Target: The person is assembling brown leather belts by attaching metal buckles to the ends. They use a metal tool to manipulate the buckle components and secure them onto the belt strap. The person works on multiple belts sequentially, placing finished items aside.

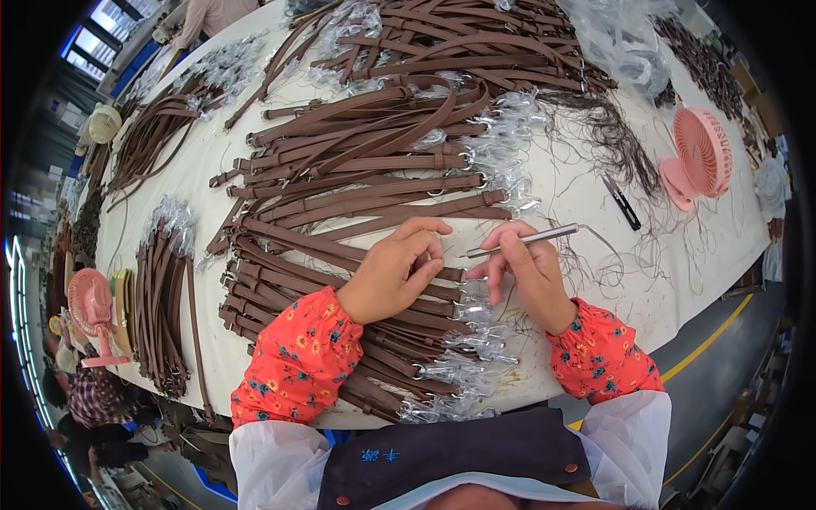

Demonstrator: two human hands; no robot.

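My right hand (pixel 534 276) is closed around a slim metal pen-shaped tool (pixel 544 236), its cord trailing off to the right. The tool's blunt end points left, toward my left hand (pixel 395 270). That hand is over the pile of brown straps (pixel 340 208), with its fingers curled and the thumb close to them. Whether a strap or thread lies between those fingers is hidden. A strap end (pixel 450 274) shows just beside the left thumb. Many straps end in metal clasps wrapped in clear plastic (pixel 489 336), close below my right hand.
Right of my hands lie a black-handled cutter (pixel 623 204), a pink fan (pixel 701 153) and a tangle of dark threads (pixel 595 127). More straps (pixel 166 297) lie left, near another pink fan (pixel 92 306). Further strap heaps (pixel 476 42) fill the far side. A person (pixel 204 19) is at the far left.
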